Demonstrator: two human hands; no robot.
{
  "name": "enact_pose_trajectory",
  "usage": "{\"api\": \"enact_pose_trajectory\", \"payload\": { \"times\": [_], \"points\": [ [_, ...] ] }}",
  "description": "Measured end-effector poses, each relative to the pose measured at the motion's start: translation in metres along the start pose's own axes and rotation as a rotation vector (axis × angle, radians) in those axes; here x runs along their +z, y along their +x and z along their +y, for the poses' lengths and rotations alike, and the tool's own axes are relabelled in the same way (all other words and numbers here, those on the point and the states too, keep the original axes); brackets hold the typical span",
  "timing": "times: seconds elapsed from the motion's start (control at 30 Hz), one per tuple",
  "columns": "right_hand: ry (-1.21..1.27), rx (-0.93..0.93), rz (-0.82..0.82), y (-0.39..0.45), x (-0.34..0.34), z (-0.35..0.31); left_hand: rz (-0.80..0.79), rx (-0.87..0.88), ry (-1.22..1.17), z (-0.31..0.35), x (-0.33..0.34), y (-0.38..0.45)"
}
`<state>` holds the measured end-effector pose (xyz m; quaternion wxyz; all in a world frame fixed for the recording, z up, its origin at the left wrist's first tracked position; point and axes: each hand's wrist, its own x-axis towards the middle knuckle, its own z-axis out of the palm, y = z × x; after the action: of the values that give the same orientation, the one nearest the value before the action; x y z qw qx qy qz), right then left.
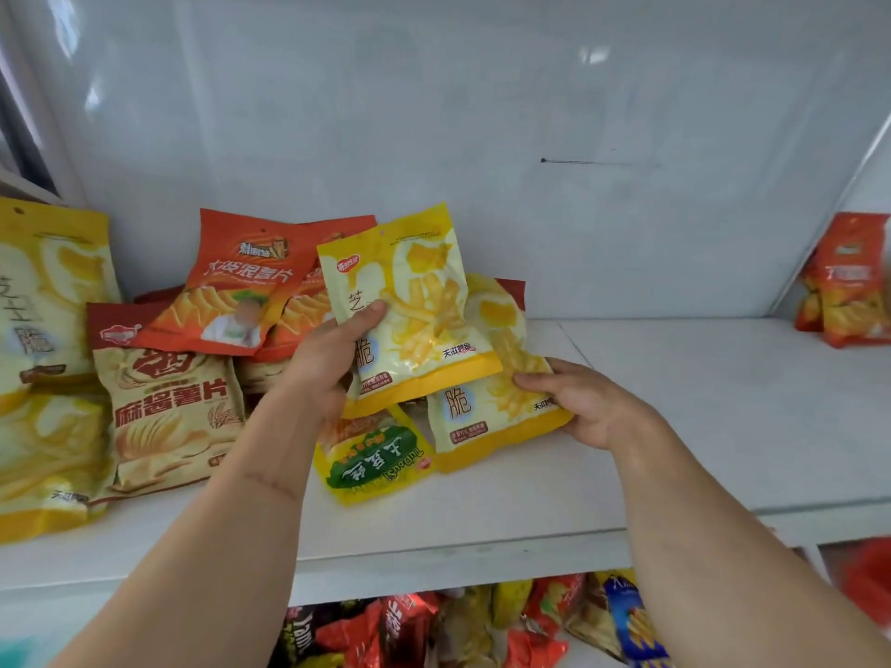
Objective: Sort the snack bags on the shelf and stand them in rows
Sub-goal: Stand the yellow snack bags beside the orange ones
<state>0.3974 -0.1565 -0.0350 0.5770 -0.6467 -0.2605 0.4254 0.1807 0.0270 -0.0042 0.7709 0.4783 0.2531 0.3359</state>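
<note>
Above the white shelf (pixel 675 426), at its middle: 1 yellow bag (pixel 410 306) lifted upright, pinched at its left edge by the left hand (pixel 328 359), thumb on the front. Just right of it, a 2nd yellow bag (pixel 492 378) lying tilted on the shelf, gripped at its lower corner by the right hand (pixel 588 407). Left of these, a mixed heap: orange bag (pixel 231 291), beige bag (pixel 168 402), green-label bag (pixel 376 460). Far right, orange bags standing (pixel 843 291). Sorting step, likely gathering like yellows; next, standing both together on bare shelf to the right.

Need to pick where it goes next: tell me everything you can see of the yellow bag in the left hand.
The yellow bag is a glossy plastic pouch, pale yellow with darker yellow bands at top and bottom, printed with fry-like sticks and Chinese characters. It looks sealed. The left hand holds it upright, tilted, above the pile, thumb on its front. It overlaps a matching bag behind.
</note>
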Motion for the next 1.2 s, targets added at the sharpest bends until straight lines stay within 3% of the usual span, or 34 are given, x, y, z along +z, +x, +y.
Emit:
{"api": "enact_pose_trajectory", "payload": {
  "times": [0.23,0.5,0.9,1.2],
  "points": [
    [0.23,-0.189,0.16,-0.033,-0.037,0.008,-0.173,-0.028,0.036,-0.022,0.05,-0.007],
    [0.297,-0.246,0.174,-0.069,-0.101,0.005,-0.339,-0.086,0.135,-0.053,0.121,-0.014],
    [0.094,-0.244,0.454,-0.099,-0.312,0.005,-0.294,-0.012,0.113,-0.136,0.286,-0.014],
    [0.133,-0.298,0.411,-0.091,-0.431,-0.006,-0.273,-0.05,0.125,-0.189,0.384,0.01]
  ]
}}
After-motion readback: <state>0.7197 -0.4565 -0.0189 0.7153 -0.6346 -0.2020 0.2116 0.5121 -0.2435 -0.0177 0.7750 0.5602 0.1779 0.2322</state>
